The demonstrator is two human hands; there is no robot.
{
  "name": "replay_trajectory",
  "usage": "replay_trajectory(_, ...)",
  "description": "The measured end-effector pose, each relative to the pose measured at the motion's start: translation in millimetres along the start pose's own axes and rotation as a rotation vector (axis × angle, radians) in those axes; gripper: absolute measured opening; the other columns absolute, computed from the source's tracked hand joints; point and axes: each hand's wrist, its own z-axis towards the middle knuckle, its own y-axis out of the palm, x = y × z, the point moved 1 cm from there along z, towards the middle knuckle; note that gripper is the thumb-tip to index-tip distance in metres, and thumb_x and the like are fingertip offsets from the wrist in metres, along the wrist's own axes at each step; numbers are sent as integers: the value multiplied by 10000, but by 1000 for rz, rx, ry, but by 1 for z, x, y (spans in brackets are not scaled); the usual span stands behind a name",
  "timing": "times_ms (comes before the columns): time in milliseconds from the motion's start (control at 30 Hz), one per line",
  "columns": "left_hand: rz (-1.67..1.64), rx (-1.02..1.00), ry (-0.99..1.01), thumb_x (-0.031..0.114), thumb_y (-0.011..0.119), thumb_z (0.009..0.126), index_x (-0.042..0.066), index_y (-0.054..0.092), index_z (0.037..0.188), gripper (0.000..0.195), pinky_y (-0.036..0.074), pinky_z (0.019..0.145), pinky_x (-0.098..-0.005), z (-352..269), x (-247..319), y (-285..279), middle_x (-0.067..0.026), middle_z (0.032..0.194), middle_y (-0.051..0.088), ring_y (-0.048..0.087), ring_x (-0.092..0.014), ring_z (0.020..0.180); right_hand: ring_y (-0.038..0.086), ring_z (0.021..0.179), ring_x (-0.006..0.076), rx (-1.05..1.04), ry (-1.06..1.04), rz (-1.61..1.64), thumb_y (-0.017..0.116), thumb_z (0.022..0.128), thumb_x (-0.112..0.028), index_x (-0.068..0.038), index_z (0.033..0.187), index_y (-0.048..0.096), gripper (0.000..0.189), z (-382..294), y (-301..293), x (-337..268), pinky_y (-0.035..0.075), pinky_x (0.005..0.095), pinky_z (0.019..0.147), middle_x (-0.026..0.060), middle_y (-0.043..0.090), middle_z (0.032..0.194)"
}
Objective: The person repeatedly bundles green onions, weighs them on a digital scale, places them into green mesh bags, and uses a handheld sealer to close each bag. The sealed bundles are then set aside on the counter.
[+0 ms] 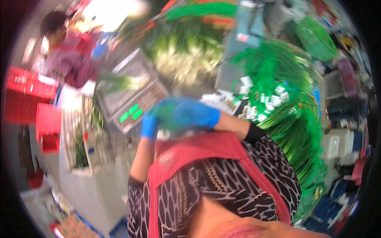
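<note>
Both of my hands wear blue gloves and meet in front of my red apron. My left hand and my right hand are closed around a green item, too blurred to name. Just beyond my left hand stands a grey digital scale with a lit green display. A bunch of spring onions lies across its pan. Farther forward is a large heap of spring onions, pale root ends towards me. White papers lie beside my right hand.
At right, green netting and bundled spring onions are piled with white tags. A co-worker is at the far left, near red crates. A pale crate holds greens. A green basket stands at upper right.
</note>
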Motion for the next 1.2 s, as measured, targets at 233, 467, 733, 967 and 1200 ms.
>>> replay_trajectory(233, -314, -319, -148, 146, 583, 912, 11, 545, 1268, 383, 496, 893, -293, -65, 118, 65, -101, 1185, 622, 602, -171, 1043, 649, 855, 223, 416, -18, -1042, 500, 967, -221, -30, 1185, 544, 293, 15, -110, 10, 521, 336, 787, 95, 668, 934)
replay_trajectory(467, -8, 50, -57, 129, 599, 890, 39, 621, 1186, 310, 502, 863, -291, -18, 48, 19, -103, 1132, 649, 619, -174, 989, 622, 786, 213, 254, 17, -315, 499, 974, -225, -27, 1083, 570, 237, 9, -30, 0, 512, 330, 753, 60, 647, 857)
replay_trajectory(733, -395, -270, -273, 90, 558, 893, 48, 521, 1302, 413, 499, 845, -286, -63, 108, 53, -66, 1152, 618, 601, -153, 988, 611, 884, 202, 486, 10, -1103, 526, 954, -195, -36, 1022, 616, 195, 21, -95, 19, 492, 336, 814, 79, 641, 932)
replay_trajectory(967, 184, 77, 135, 14, 598, 829, 57, 580, 1215, 389, 484, 716, -227, -42, 66, 24, -38, 1021, 650, 587, -97, 840, 589, 886, 167, 288, 205, 107, 482, 949, -134, -31, 1108, 588, 217, -1, 0, -14, 488, 281, 807, 83, 615, 1025)
replay_trajectory(1200, -570, 240, -38, 125, 540, 905, 106, 624, 1025, 148, 293, 444, -216, -31, 68, 17, 53, 653, 463, 376, -65, 510, 573, 904, 124, 121, 145, -640, 625, 874, -168, -36, 1210, 553, 367, -13, -35, -5, 463, 262, 808, 54, 624, 1030)
